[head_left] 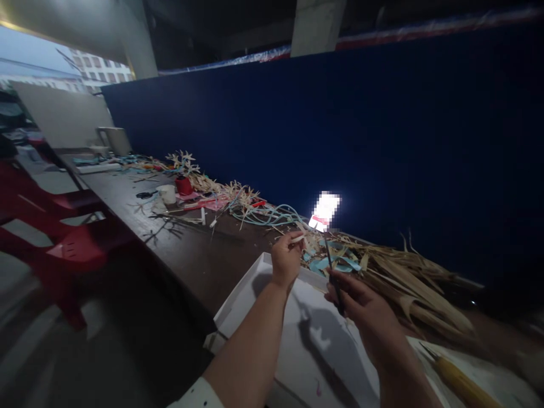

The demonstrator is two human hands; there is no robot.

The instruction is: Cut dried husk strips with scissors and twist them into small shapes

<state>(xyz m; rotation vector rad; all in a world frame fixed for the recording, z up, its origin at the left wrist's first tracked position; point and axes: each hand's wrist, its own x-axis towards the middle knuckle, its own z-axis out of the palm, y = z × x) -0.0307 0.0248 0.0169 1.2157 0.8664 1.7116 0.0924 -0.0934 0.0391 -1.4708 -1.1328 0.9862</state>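
Pinching a pale strip between thumb and fingertips, the person's left hand is raised above the far edge of a shallow white tray. Right hand: closed around a slim dark tool, its tip pointing up and away; whether scissors or tweezers, I cannot tell from where I stand. Strip and tool tip are near each other; contact between them cannot be made out. Shadows of hand and tool fall across the tray floor, where a small pink scrap lies close to the front. Just beyond the hands, a glaring bright panel stands against the dark blue partition; its surface is blurred out. Right of the tray: a heap of dried husks, with light blue strips at its left end. Nearest the right forearm, a yellow-handled pointed tool rests on a pale surface. Farther along the brown table: a white cup, a red container and star-shaped husk pieces. Red chairs flank the table's left side.
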